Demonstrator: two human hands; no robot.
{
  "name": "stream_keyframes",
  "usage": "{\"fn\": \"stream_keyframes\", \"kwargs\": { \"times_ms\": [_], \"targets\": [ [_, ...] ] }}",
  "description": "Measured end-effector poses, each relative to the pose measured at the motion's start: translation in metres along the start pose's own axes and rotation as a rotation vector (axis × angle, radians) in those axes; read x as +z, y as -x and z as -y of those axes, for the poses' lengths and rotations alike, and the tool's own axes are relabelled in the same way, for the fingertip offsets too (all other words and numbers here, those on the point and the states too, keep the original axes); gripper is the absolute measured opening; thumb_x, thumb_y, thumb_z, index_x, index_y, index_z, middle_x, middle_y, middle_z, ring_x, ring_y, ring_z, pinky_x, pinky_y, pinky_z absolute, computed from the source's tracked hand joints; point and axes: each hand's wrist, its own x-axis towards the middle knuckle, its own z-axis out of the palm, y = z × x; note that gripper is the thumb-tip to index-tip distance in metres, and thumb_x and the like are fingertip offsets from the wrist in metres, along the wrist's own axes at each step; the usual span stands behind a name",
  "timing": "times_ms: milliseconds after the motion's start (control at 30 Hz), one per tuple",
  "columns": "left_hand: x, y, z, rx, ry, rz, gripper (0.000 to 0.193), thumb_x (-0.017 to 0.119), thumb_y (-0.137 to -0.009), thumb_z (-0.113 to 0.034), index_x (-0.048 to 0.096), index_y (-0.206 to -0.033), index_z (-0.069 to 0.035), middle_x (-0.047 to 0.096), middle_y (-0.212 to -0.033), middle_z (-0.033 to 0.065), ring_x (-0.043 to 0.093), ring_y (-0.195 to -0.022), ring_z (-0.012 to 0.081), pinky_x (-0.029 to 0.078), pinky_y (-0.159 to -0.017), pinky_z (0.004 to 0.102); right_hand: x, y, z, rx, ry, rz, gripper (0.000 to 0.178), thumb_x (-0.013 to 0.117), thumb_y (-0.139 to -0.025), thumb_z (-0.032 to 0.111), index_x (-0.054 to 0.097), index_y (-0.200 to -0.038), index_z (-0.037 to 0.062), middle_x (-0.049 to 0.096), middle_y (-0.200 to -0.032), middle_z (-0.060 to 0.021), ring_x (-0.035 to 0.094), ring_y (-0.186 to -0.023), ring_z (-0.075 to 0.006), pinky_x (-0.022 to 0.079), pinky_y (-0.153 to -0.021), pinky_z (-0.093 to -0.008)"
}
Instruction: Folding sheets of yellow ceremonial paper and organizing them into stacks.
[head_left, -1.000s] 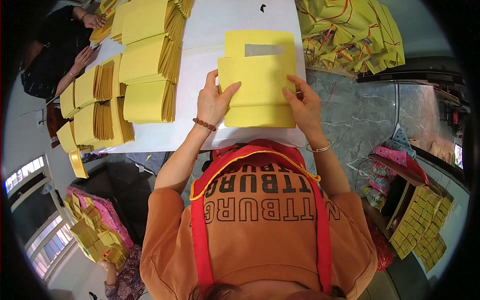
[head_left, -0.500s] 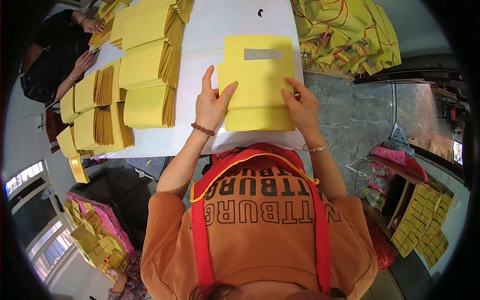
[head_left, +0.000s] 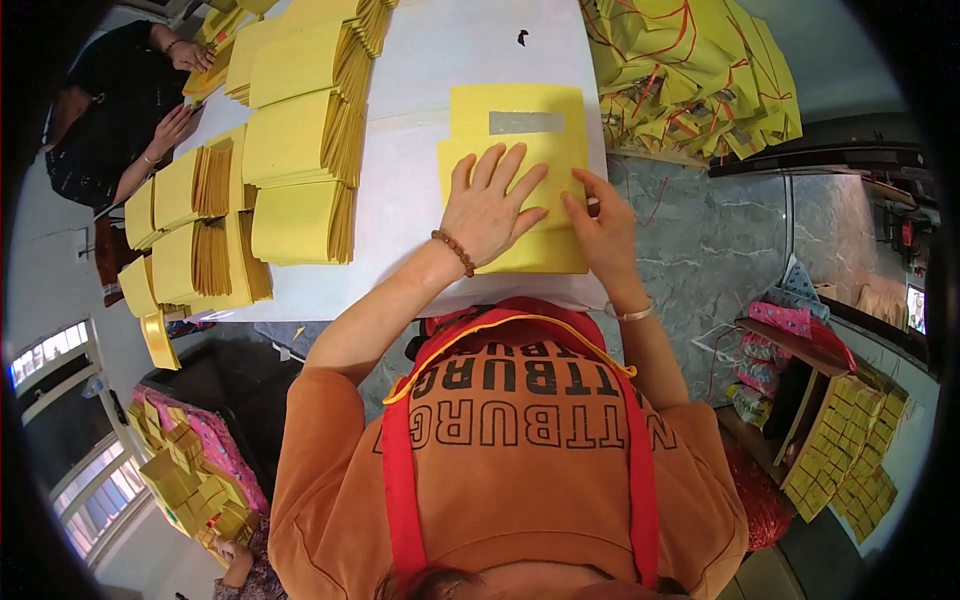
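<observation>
A flat yellow folded paper piece (head_left: 550, 155) with a grey rectangular strip near its far end lies on the white-covered table, close to my body. My left hand (head_left: 490, 208) presses flat on its left-middle part, fingers spread and pointing away, hiding the surface beneath. At the paper's right edge, my right hand (head_left: 605, 225) has thumb and index finger at the border, with the other fingers curled. A stack or single layer beneath cannot be told apart.
Rows of stacked yellow folded papers (head_left: 290, 135) fill the table's left side. A co-worker's hands (head_left: 172, 130) work at the far left. A heap of yellow paper with red cords (head_left: 690, 70) lies far right. Yellow bundles (head_left: 845, 440) stand on the lower right.
My left hand has left the paper's left edge and moved right onto its surface, fingers spreading flat. My right hand remains at the right edge, slightly shifted.
</observation>
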Motion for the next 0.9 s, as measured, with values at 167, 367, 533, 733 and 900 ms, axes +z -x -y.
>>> {"fn": "stream_keyframes", "kwargs": {
  "times_ms": [167,367,533,733,900],
  "targets": [
    [0.005,0.002,-0.003,0.009,-0.039,0.061,0.053,0.055,-0.081,-0.031,0.043,-0.128,-0.011,0.038,-0.135,0.0126,0.032,-0.125,0.0320,0.024,-0.099,0.0498,0.013,0.005,0.019,-0.651,0.908,-0.069,0.057,0.063,-0.078,0.028,0.043,-0.130,0.0132,0.035,-0.137,-0.0134,0.034,-0.127,-0.0277,0.025,-0.100,-0.0521],
    [0.008,0.013,0.003,0.039,0.065,0.035,0.057,0.054,-0.076,-0.025,0.041,-0.130,-0.008,0.037,-0.135,0.0155,0.027,-0.128,0.0334,0.019,-0.102,0.0507,0.033,-0.001,0.001,-0.682,0.626,0.131,0.061,0.047,-0.088,0.037,0.028,-0.137,0.0061,0.026,-0.142,-0.0185,0.024,-0.133,-0.0318,0.008,-0.106,-0.0547],
    [-0.002,0.008,0.011,-0.176,0.544,0.068,0.056,0.052,-0.080,-0.018,0.034,-0.132,-0.003,0.037,-0.133,0.0138,0.027,-0.129,0.0310,0.014,-0.105,0.0461,0.031,-0.002,0.001,-0.571,0.451,0.143,0.061,0.036,-0.093,0.039,0.021,-0.140,0.0037,0.022,-0.144,-0.0193,0.019,-0.135,-0.0324,0.007,-0.107,-0.0537],
    [0.020,0.019,0.029,-0.322,1.573,-0.062,0.061,0.042,-0.090,-0.014,0.009,-0.141,-0.003,0.032,-0.137,0.0169,0.028,-0.130,0.0230,0.023,-0.106,0.0382,0.035,-0.005,0.007,-0.565,0.759,0.193,0.063,0.040,-0.091,0.044,0.023,-0.140,0.0086,0.018,-0.147,-0.0143,0.017,-0.136,-0.0296,0.007,-0.107,-0.0532],
    [0.015,0.015,0.025,-0.121,1.047,-0.233,0.062,0.051,-0.086,-0.015,0.020,-0.138,0.000,0.029,-0.139,0.0196,0.029,-0.129,0.0316,0.022,-0.106,0.0411,0.037,-0.006,0.006,-0.608,0.842,0.149,0.065,0.047,-0.086,0.049,0.033,-0.136,0.0116,0.025,-0.143,-0.0141,0.019,-0.135,-0.0302,0.008,-0.107,-0.0545]
  ]
}}
